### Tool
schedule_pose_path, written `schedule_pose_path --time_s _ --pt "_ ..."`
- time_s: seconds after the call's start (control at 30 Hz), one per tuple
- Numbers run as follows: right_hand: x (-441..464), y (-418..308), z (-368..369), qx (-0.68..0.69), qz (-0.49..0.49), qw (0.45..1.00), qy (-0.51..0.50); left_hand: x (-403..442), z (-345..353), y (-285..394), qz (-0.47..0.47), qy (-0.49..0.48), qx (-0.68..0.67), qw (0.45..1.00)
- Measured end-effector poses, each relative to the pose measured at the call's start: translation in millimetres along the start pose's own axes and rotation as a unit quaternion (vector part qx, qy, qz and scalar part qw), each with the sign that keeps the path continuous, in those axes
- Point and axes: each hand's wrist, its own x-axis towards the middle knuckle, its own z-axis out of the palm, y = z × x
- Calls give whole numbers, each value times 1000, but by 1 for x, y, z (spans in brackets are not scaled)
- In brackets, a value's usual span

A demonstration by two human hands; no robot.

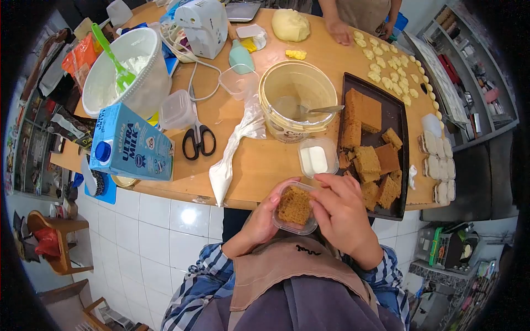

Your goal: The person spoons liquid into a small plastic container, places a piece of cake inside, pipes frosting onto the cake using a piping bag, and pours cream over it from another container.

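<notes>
Just beyond the table's front edge, my left hand [257,225] is wrapped around a small clear plastic container [298,228]. Inside it lies a piece of brown sponge cake [294,204]. The bent fingers of my right hand [346,219] are at the right side of this cake piece, by the container's rim; their exact contact is partly hidden. Right behind, a similar container [333,164] holds white cream [314,160]. To the left lies a piping bag [234,151] with white filling, its tip towards the edge. A dark baking tray [401,166] of cut sponge cake [365,110] is at the right.
A large tub [298,129] with a metal utensil stands mid-table. Black scissors [199,142], a blue milk carton [132,142], a white bowl [160,83] with a green spatula [103,44] and a mixer [203,27] are left. Another person's hand [338,31] rests near dough pieces [393,69].
</notes>
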Motion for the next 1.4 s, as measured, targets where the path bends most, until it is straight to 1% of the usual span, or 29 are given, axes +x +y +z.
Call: schedule_pose_path --time_s 0.07,0.17,0.27,0.37,0.47,0.57,0.67,0.7,0.77,0.87,0.97,1.07,1.17,1.27,1.4 --pt "2 2 0 54 25 998 35 0 0 2 -4 -7 -4 1000" --pt "5 3 0 116 88 989 4 -1 0 4 -30 -36 -14 999" --pt "4 9 6 143 82 986 2 0 -4 -1 3 -58 7 998" --pt "2 13 7 181 114 977 6 -1 1 2 51 -71 -1 996" --pt "1 8 8 273 198 941 31 4 5 6 91 -46 36 994" --pt "-3 0 12 329 227 916 28 9 -8 -3 90 -36 18 995" --pt "-4 -8 7 186 126 969 105 5 -5 2 58 -5 -4 998" --pt "-2 -9 3 124 57 985 108 4 -6 2 44 -7 -11 999" --pt "0 -9 -6 -5 -81 991 110 2 -8 2 15 -13 -26 999" --pt "-2 -14 -4 -14 -139 990 14 1 -4 -3 27 2 -23 999" --pt "0 -15 5 -31 -143 989 0 0 2 2 19 -10 9 1000" --pt "2 -18 9 -29 -148 989 -1 7 -1 -2 53 -64 39 996" --pt "2 -19 12 -29 -148 989 -7 5 -2 -9 45 -51 16 998" --pt "2 -19 13 -31 -139 990 -16 3 8 -2 17 -32 18 999" --pt "0 -21 8 -42 -120 992 -1 7 5 -6 30 -54 35 998"
